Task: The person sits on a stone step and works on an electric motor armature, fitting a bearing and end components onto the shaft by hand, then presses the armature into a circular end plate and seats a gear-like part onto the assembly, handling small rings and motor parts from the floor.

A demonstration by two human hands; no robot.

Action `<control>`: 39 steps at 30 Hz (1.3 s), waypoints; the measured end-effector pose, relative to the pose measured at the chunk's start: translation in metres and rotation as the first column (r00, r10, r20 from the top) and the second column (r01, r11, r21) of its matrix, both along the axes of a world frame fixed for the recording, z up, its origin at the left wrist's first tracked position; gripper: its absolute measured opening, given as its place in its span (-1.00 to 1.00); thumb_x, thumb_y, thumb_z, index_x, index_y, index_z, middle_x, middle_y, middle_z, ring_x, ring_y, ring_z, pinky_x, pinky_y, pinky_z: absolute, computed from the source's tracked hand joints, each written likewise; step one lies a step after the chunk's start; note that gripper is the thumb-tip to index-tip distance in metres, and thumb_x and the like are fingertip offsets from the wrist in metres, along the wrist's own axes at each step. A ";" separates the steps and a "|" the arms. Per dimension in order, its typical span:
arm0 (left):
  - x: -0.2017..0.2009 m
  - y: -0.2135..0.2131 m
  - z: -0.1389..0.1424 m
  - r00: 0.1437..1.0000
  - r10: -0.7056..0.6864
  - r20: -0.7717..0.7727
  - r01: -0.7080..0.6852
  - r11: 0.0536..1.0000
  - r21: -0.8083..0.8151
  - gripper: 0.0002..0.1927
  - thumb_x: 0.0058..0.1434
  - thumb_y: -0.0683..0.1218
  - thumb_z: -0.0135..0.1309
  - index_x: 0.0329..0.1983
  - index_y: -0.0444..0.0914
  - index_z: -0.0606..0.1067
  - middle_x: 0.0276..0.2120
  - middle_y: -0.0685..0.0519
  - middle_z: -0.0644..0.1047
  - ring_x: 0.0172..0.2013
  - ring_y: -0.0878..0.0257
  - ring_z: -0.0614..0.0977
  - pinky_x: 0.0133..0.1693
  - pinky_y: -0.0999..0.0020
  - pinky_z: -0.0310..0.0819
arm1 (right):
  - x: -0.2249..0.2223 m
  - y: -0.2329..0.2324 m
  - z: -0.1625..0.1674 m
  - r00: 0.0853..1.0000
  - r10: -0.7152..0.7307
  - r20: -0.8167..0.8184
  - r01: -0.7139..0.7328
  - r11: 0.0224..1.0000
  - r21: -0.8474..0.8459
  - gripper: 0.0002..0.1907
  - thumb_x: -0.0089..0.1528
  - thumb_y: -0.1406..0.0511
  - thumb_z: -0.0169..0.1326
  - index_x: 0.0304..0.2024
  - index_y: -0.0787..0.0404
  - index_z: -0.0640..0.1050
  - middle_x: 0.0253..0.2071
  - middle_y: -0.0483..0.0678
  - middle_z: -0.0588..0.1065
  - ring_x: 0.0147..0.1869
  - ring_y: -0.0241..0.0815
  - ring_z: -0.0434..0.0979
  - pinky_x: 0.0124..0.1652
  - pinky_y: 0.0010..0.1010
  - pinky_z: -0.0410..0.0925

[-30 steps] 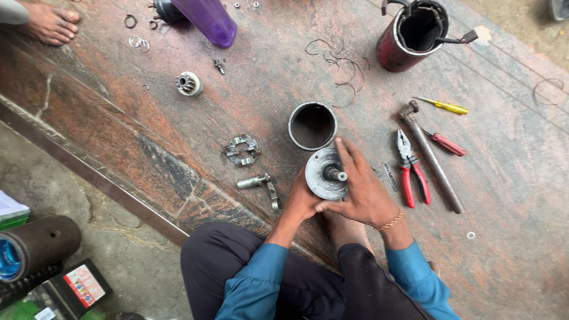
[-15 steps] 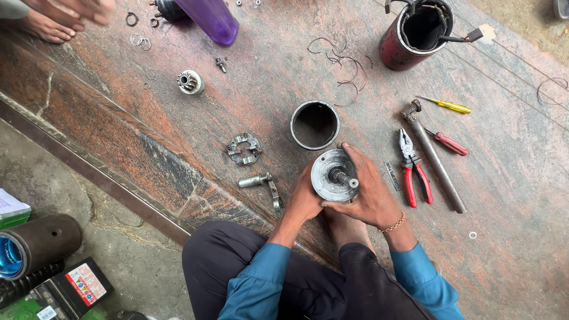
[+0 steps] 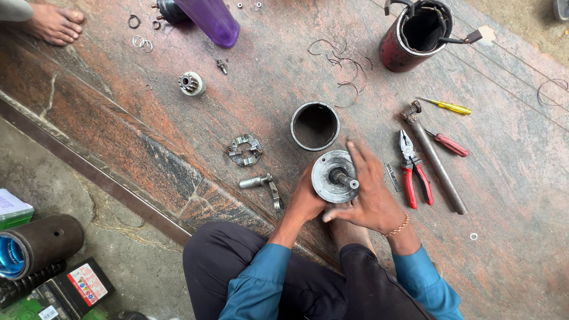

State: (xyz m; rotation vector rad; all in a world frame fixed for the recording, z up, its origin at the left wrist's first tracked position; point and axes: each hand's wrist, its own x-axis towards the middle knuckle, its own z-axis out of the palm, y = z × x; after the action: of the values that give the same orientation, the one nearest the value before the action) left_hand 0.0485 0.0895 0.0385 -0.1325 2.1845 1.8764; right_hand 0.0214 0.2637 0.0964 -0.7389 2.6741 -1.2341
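The person sits at the edge of a reddish stone slab [image 3: 178,136] with a round metal end plate [image 3: 333,176] held between both hands; a short shaft [image 3: 345,178] sticks up from its middle. The left hand [image 3: 305,198] cups the plate's near-left rim from below, its fingers hidden under the plate, so I cannot tell how they lie. The right hand [image 3: 370,195] rests flat along the plate's right side, fingers pressed together and stretched forward, the thumb running under toward the left hand.

By the look of it, the strip-down is well along: parts lie apart all over the slab. An open metal sleeve [image 3: 315,125] stands just beyond the plate. To the left are a brush ring [image 3: 244,149] and a small lever [image 3: 261,182], further off a pinion gear [image 3: 191,83]. A red housing [image 3: 415,35] stands at the top, with loose wire beside it. The red pliers [image 3: 410,169], a long bar [image 3: 432,157] and 2 screwdrivers, 1 yellow [image 3: 447,106] and 1 red [image 3: 448,144], lie untouched at the right. The plate and shaft are not yet separated.
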 end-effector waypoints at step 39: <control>0.007 -0.006 -0.002 1.000 0.027 0.017 -0.025 0.996 -0.091 -0.30 0.11 -0.11 0.27 0.35 -0.24 0.36 0.24 -0.12 0.50 0.25 0.02 0.55 0.21 0.17 0.47 | 0.000 -0.004 0.003 0.993 -0.092 0.080 0.082 0.990 0.116 0.29 -0.14 -0.12 0.42 0.45 0.27 0.13 0.36 0.24 0.23 0.38 0.33 0.27 0.29 0.00 0.15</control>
State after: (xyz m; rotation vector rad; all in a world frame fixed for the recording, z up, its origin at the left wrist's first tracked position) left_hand 0.0551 0.0839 0.0363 -0.1947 2.2668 1.7830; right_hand 0.0216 0.2595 0.0994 -0.5471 2.7059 -1.0951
